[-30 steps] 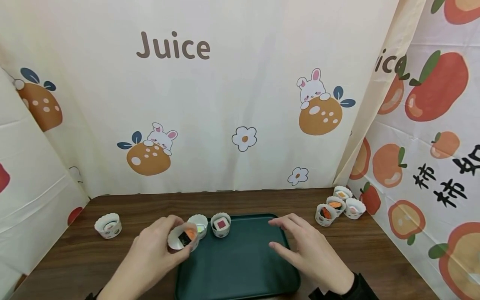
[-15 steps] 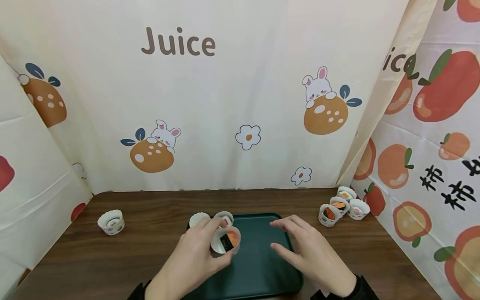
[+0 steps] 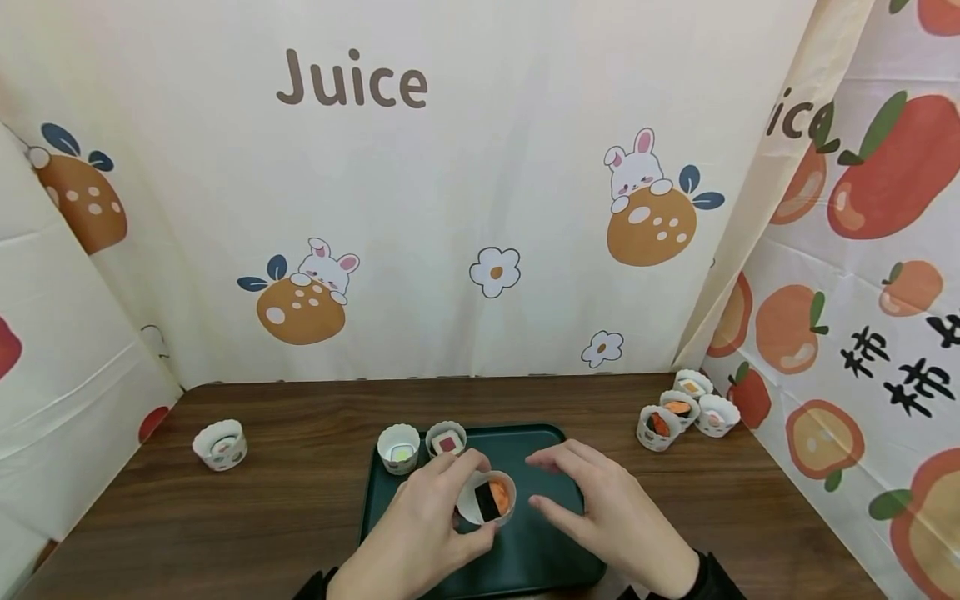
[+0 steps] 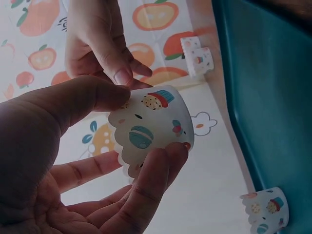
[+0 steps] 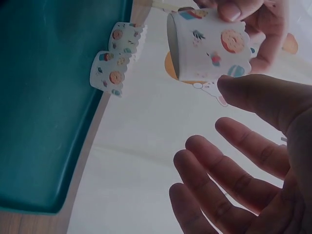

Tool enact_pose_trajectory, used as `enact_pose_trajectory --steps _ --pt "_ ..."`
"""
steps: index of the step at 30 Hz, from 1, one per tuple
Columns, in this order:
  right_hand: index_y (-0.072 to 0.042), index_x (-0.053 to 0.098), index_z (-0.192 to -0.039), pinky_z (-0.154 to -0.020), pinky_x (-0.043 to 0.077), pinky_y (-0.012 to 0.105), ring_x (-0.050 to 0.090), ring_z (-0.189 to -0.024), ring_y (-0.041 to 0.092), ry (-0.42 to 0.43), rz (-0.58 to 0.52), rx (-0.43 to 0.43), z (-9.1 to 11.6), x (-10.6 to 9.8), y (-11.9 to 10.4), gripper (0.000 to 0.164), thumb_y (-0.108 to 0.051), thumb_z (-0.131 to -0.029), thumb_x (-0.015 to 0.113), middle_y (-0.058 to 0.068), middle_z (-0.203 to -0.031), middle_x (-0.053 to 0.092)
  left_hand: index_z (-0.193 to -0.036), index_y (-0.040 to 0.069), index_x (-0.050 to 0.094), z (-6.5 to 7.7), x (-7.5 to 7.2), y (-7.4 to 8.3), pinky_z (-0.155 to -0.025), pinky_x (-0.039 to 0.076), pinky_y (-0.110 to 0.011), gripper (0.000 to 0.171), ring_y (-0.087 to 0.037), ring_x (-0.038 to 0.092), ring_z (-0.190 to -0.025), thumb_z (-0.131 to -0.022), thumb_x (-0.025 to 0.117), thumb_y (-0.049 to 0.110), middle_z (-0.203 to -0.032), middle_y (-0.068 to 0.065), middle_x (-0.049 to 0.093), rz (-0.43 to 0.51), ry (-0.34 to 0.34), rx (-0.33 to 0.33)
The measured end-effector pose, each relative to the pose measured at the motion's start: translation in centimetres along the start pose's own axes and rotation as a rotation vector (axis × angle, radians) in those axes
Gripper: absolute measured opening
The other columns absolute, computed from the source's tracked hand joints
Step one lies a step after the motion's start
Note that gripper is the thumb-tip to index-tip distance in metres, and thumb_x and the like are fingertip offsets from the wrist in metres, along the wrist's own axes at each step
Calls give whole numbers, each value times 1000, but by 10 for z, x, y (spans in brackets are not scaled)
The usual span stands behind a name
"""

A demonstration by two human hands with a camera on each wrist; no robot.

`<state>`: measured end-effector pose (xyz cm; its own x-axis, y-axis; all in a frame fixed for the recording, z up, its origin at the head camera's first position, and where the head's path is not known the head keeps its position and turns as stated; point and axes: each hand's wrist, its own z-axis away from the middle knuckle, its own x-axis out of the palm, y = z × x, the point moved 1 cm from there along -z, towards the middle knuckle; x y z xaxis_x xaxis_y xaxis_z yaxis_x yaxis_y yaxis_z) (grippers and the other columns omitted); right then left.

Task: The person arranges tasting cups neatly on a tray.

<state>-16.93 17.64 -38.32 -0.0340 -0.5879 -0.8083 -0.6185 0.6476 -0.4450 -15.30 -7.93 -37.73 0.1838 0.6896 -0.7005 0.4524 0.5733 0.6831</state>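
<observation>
My left hand (image 3: 431,521) grips a white paper baking cup (image 3: 486,497) by its sides above the dark green tray (image 3: 540,575). Inside the cup lies a toy-like sushi piece (image 3: 491,500) with an orange top and a black band. Cupcake and macaron prints show on the cup's wall in the left wrist view. To the right, my right hand (image 3: 603,512) holds nothing, its fingers spread and thumb pointing at the cup. Two more filled cups stand at the tray's back left: one with a white and green piece (image 3: 399,448), one with a white and dark red piece (image 3: 446,439).
A single cup (image 3: 221,444) stands on the wooden table (image 3: 135,508) at the left. Several filled cups (image 3: 678,408) cluster at the back right, near the side curtain (image 3: 840,333). A printed curtain (image 3: 405,192) hangs behind the table.
My left hand has carried the cup with the orange sushi piece rightward over the tray, close to the right hand. The right hand has barely moved and stays spread.
</observation>
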Motion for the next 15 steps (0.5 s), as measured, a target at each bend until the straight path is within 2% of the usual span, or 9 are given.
enact_pose_trajectory --steps 4,8,12,15 --pt "-28 71 -126 -88 64 35 69 -105 3 -10 -24 -17 0 4 -1 31 -30 -97 82 -17 -118 71 -128 18 63 0 2 -1 -64 53 -18 47 2 53 -74 -88 88 22 -114 -3 69 11 10 5" --pt "-26 71 -126 -80 62 28 66 -98 3 -15 -62 -57 0 7 -2 29 -30 -98 81 -15 -113 71 -128 17 62 1 5 -2 -64 54 -18 46 2 54 -75 -89 87 21 -115 -3 67 36 10 25" --pt "-24 70 -127 -71 58 24 66 -95 4 -53 -161 -75 -1 9 -3 29 -30 -100 78 -10 -111 72 -128 18 62 0 10 -3 -64 54 -18 46 3 54 -77 -90 87 22 -113 -2 66 56 9 47" --pt "-23 68 -129 -70 59 24 69 -97 7 -100 -244 -57 -2 10 -4 30 -32 -101 76 -7 -115 73 -129 18 61 0 12 -4 -65 54 -18 47 2 54 -79 -90 87 21 -114 -2 66 61 8 47"
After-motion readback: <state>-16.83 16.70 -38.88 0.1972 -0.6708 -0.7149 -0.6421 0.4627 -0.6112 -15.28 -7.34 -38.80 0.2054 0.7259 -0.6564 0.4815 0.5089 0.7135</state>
